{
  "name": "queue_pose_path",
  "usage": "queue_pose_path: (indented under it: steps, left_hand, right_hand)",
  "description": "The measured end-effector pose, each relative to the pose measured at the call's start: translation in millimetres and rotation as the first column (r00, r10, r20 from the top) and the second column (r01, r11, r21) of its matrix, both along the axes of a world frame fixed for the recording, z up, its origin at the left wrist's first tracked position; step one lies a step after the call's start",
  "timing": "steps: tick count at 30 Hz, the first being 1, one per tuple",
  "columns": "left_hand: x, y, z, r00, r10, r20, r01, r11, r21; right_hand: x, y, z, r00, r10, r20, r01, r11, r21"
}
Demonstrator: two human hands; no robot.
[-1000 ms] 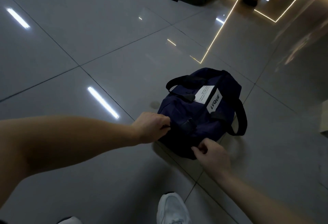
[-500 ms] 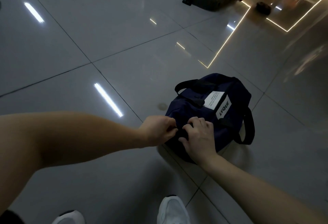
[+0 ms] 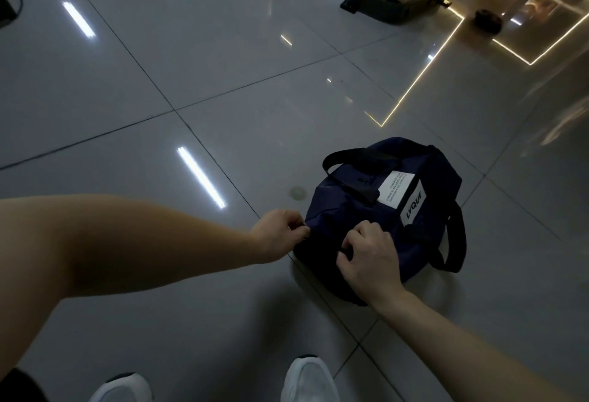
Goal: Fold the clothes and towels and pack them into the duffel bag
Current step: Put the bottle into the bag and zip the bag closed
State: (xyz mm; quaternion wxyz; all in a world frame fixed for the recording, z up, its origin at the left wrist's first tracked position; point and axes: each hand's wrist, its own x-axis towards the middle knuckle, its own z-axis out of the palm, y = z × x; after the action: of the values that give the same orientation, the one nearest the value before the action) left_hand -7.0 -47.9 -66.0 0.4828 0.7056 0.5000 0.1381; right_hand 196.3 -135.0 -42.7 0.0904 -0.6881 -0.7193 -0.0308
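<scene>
duffel bag (image 3: 441, 178): soft, likely light, slumps | your left hand (image 3: 280, 236) pinches its end; right hand (image 3: 369, 258) grips top fabric | lift by straps (image 3: 456, 242)

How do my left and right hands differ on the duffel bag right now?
The left hand pinches the duffel bag at its left end; the right hand grips fabric on top. The left hand sits beside the bag, the right hand over it. Both clutch navy fabric.

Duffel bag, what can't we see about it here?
Head view:
Inside the duffel bag: dark fabric hides it.
What the right hand pinches: its curled fingers cover it.
What the left hand grips: hidden under its fingers.
Small print on the white label: too small to read.
</scene>
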Motion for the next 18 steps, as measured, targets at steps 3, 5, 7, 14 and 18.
queue_pose_path:
  steps: [3,5,7,14,18]
  left_hand:
    - [3,1,2,1.0,0.022,-0.011,-0.023,0.999,-0.035]
    - [3,2,5,1.0,-0.001,-0.013,0.0,0.999,-0.037]
    - [3,2,8,1.0,-0.015,0.007,0.015,0.999,-0.043]
    - [8,3,19,0.999,-0.05,-0.022,0.051,0.994,0.091]
    - [12,2,20,0.999,-0.006,-0.036,0.01,0.993,0.115]
  right_hand:
    - [-6,0,2,0.999,0.042,0.006,-0.042,0.999,0.021]
    - [-11,2,3,0.997,0.074,0.022,-0.075,0.997,0.026]
    - [-16,8,3,0.994,0.091,0.058,-0.091,0.996,0.003]
    - [-29,29,8,0.973,0.055,0.226,-0.04,0.997,-0.072]
    - [-30,34,10,0.976,0.059,0.209,-0.04,0.994,-0.097]
